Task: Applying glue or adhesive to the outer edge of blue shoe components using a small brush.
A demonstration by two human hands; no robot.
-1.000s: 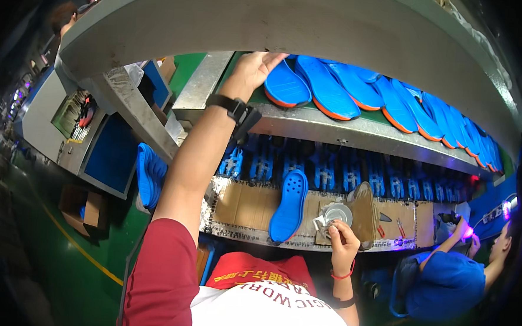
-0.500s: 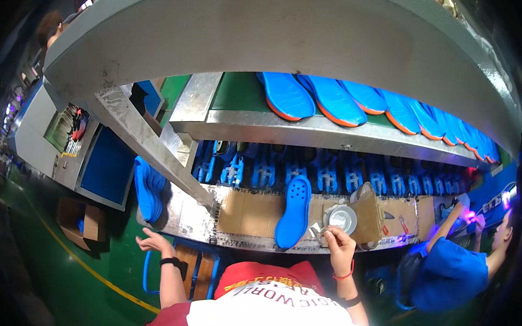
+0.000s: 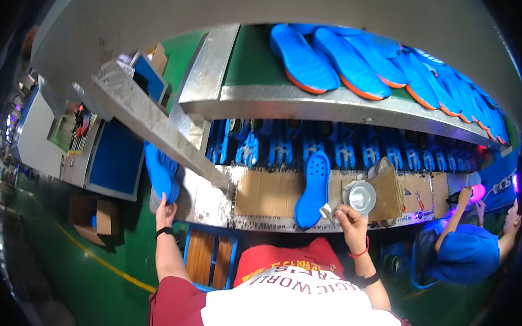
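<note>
My left hand (image 3: 165, 213) grips the near end of a stack of blue shoe soles (image 3: 162, 171) at the bench's left end, thumb on top. My right hand (image 3: 353, 224) is closed in a pinch on a small whitish-grey piece (image 3: 327, 212), whose kind I cannot make out. That piece is close to the near end of a single blue shoe sole (image 3: 314, 189), lying lengthwise on the cardboard with a cluster of holes at its far end. Just beyond my right hand is a translucent round cup (image 3: 361, 196) with pale contents.
Blue soles with orange edges (image 3: 352, 64) line the raised conveyor (image 3: 287, 105). A slanted metal post (image 3: 156, 128) stands between the sole stack and the cardboard (image 3: 268, 193). Red-handled tools (image 3: 419, 201) lie right. A person in blue (image 3: 465, 256) sits at right.
My left hand has moved from open air onto the near end of the sole stack. My right hand has brought the whitish piece close to the single sole. The view has shifted.
</note>
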